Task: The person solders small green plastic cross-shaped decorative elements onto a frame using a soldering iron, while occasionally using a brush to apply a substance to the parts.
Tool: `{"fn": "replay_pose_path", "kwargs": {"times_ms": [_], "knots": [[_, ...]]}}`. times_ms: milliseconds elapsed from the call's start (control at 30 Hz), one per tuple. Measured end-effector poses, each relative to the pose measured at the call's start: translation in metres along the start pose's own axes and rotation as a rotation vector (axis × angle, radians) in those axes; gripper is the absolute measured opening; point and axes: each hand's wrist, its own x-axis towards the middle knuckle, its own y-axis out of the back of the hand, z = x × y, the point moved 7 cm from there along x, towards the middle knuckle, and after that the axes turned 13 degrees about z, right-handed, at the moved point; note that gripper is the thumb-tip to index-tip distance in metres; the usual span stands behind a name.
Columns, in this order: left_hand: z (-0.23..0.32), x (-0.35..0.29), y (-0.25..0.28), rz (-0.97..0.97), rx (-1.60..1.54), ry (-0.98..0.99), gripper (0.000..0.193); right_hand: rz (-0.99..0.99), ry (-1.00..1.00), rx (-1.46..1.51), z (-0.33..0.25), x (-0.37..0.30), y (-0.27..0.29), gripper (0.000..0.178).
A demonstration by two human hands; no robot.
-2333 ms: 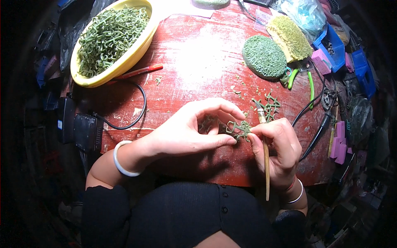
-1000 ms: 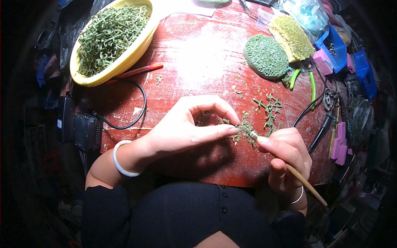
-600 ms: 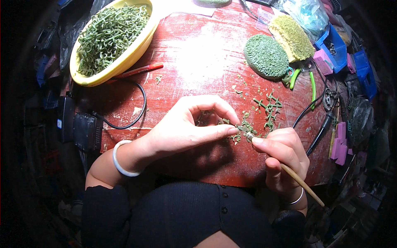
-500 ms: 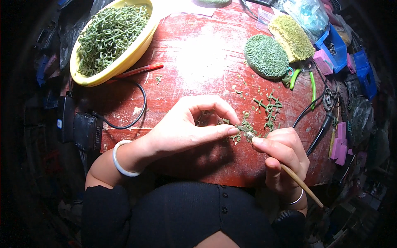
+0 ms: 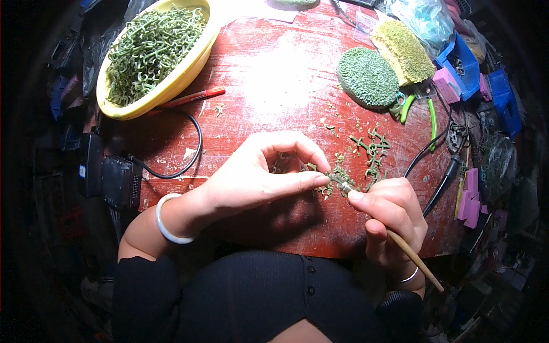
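Note:
My left hand (image 5: 263,171) is closed, thumb and forefinger pinched on a small green piece (image 5: 328,174) that their tips mostly cover. In my right hand (image 5: 394,214) is a slender wooden-handled tool (image 5: 414,258), held like a pen with a pale collar near its working end. The tool's tip meets the piece at my left fingertips; its exact shape is too small to make out. Green crumbs (image 5: 341,171) lie on the table just under the fingertips. Beyond my right hand is a small cluster of branched green pieces (image 5: 374,151).
A yellow basin (image 5: 197,71) heaped with thin green curled pieces (image 5: 154,51) stands far left on the red table (image 5: 257,114). Near it lie a red pen (image 5: 197,96) and a black cable (image 5: 197,151). Far right are a round green pad (image 5: 368,78), a yellow sponge-like block (image 5: 403,52) and blue bins (image 5: 463,66).
The tool's handle end has shifted slightly up and left as my right hand moves a little. My left hand keeps its place and pinch.

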Motion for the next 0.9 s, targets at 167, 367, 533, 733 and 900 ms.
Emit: {"fn": "replay_pose_path", "kwargs": {"times_ms": [167,367,533,733,900], "knots": [[0.002,-0.002,-0.001,-0.013,0.043,-0.027,0.014,0.009,-0.004,-0.011,-0.001,-0.002,-0.001,0.029],[0.003,0.001,0.0,-0.024,0.051,-0.044,0.015,0.014,0.041,-0.002,-0.001,0.0,-0.001,0.029],[0.004,-0.001,0.001,-0.025,0.028,-0.013,0.015,0.05,-0.042,-0.007,0.002,-0.003,0.005,0.028],[-0.001,-0.001,0.001,-0.04,0.024,-0.006,0.014,-0.028,-0.109,-0.1,0.013,-0.001,-0.01,0.023],[0.001,-0.003,-0.003,-0.051,0.039,-0.061,0.011,-0.043,-0.093,-0.139,0.011,-0.003,-0.014,0.022]]}}
